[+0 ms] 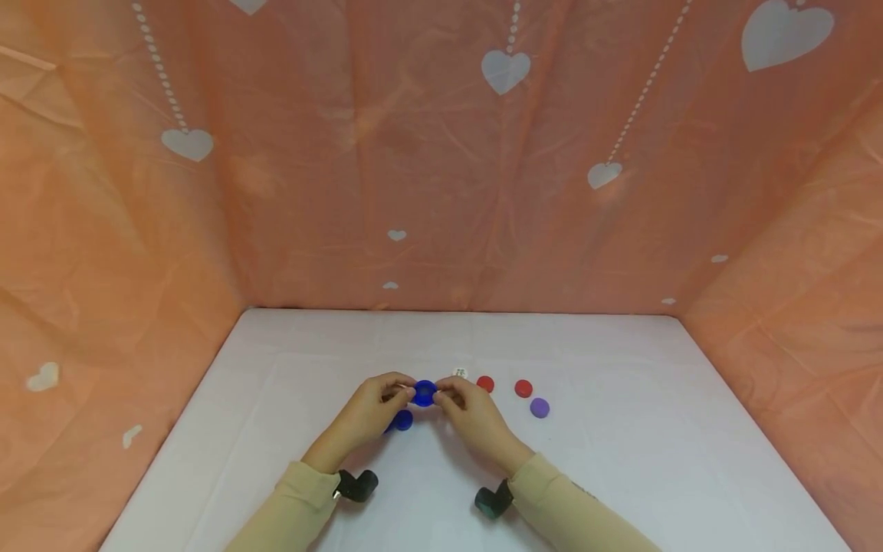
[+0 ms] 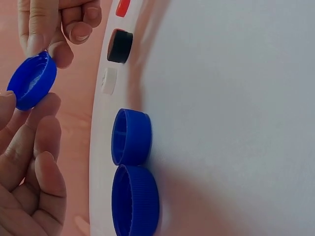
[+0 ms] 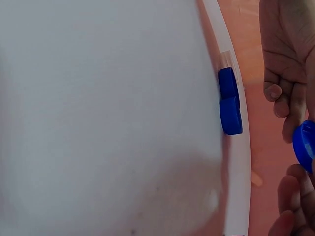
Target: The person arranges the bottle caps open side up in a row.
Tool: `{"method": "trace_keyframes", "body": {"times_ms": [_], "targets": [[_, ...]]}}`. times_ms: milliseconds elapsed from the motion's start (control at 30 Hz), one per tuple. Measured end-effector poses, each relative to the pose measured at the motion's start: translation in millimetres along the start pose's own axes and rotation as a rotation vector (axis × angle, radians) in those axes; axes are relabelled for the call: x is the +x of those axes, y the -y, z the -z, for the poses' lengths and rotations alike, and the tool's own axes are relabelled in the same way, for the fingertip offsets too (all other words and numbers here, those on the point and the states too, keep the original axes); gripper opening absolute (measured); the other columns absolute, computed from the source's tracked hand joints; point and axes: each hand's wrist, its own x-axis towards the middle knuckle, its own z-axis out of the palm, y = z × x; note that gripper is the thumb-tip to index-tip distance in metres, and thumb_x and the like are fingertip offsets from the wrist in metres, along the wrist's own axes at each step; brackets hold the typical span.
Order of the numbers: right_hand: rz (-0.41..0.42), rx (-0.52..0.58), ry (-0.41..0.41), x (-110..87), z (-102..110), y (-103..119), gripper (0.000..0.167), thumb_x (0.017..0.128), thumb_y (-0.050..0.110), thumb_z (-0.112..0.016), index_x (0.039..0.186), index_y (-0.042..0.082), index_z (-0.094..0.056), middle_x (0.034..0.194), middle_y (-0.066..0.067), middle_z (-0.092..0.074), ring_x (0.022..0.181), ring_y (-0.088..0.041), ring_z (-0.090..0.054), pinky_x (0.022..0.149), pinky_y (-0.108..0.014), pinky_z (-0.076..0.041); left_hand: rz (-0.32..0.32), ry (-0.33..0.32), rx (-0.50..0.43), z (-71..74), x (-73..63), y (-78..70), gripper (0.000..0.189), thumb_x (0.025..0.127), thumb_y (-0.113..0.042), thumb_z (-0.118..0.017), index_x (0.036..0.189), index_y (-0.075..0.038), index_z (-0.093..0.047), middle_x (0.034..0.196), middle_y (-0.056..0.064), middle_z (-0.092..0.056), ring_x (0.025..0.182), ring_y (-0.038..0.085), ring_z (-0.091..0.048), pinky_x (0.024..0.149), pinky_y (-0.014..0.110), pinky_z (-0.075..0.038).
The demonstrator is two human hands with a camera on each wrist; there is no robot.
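Fingers (image 1: 398, 397) of the left hand (image 1: 369, 406) and right hand (image 1: 477, 418) pinch opposite edges of a blue cap (image 1: 425, 403), held between their tips above the table (image 1: 621, 475), two further blue caps (image 2: 140, 201) lying near the left hand, a purple disc (image 1: 539, 408) and two red discs (image 1: 523, 389) beyond.

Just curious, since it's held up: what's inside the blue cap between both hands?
Inside the blue cap there's a blue inner wall and a paler patch; its near side hides the rest.
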Motion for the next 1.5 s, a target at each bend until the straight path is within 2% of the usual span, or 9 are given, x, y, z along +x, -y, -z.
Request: {"method": "trace_keyframes", "body": {"times_ms": [233,433,667,867,1033,1200,1367,1500], "targets": [[-0.036,-0.030,0.011,-1.8,0,1,0.029,0.097,0.028,-0.060,0.126,0.023,-0.057,0.095,0.010,-0.063,0.086,-0.010,-0.059,0.081,-0.031,-0.049,-0.007,0.003,0.013,-1.1,-1.0,-0.6,0.020,0.097,-0.018,-0.060,0.114,-0.009,-0.065,0.091,0.001,-0.071,0.087,0.020,-0.067,0.073,0.035,-0.051],[-0.029,-0.022,0.039,-4.9,-3,1,0.035,0.094,0.024,-0.065,0.127,0.024,-0.055,0.092,0.009,-0.061,0.079,-0.012,-0.058,0.069,-0.028,-0.049,0.007,0.025,0.031,-3.2,-1.2,3.4,0.020,0.098,-0.019,-0.059,0.116,-0.011,-0.063,0.089,0.003,-0.070,0.083,0.020,-0.066,0.071,0.033,-0.050],[-0.034,-0.041,0.052,-6.6,-7,-1,0.037,0.092,0.025,-0.067,0.127,0.021,-0.055,0.087,0.008,-0.061,0.074,-0.010,-0.058,0.064,-0.027,-0.049,-0.016,0.052,0.095,-4.6,-4.6,4.6,0.020,0.098,-0.019,-0.059,0.116,-0.014,-0.064,0.086,0.002,-0.068,0.077,0.019,-0.062,0.068,0.032,-0.048],[-0.030,-0.048,0.043,-7.3,-7,0,0.036,0.093,0.024,-0.066,0.127,0.018,-0.054,0.085,0.007,-0.060,0.071,-0.009,-0.058,0.062,-0.026,-0.048,-0.033,0.066,0.101,-5.2,-5.7,5.5,0.029,0.092,-0.018,-0.068,0.120,-0.013,-0.063,0.085,-0.002,-0.066,0.077,0.015,-0.060,0.067,0.029,-0.049],[-0.050,-0.067,0.063,-8.3,-9,0,0.035,0.094,0.026,-0.065,0.125,0.015,-0.055,0.083,0.007,-0.060,0.071,-0.009,-0.057,0.064,-0.026,-0.047,-0.104,0.049,0.213,-7.5,-5.2,9.2,0.034,0.083,-0.017,-0.077,0.114,-0.012,-0.065,0.086,-0.006,-0.061,0.081,0.013,-0.055,0.071,0.030,-0.047],[-0.064,-0.113,0.086,-9.4,-9,-2,0.033,0.093,0.028,-0.066,0.122,0.014,-0.057,0.082,0.008,-0.059,0.072,-0.010,-0.056,0.067,-0.028,-0.047,-0.151,-0.006,0.380,-10.9,-3.3,11.7,0.031,0.076,-0.023,-0.083,0.103,-0.017,-0.070,0.093,-0.005,-0.062,0.089,0.017,-0.049,0.081,0.039,-0.037],[-0.042,-0.159,0.105,-9.2,-10,-4,0.030,0.092,0.025,-0.067,0.118,0.012,-0.059,0.080,0.008,-0.059,0.071,-0.010,-0.055,0.065,-0.028,-0.046,-0.152,-0.007,0.474,-12.8,-2.2,11.8,0.030,0.072,-0.028,-0.085,0.097,-0.019,-0.071,0.093,-0.005,-0.062,0.092,0.020,-0.050,0.084,0.044,-0.033],[-0.041,-0.192,0.118,-9.6,-11,-5,0.029,0.092,0.023,-0.068,0.117,0.011,-0.060,0.078,0.008,-0.057,0.069,-0.010,-0.054,0.063,-0.027,-0.045,-0.121,0.035,0.495,-13.7,-2.6,11.9,0.031,0.073,-0.029,-0.085,0.098,-0.017,-0.070,0.090,-0.006,-0.061,0.092,0.020,-0.050,0.084,0.046,-0.032]]}}
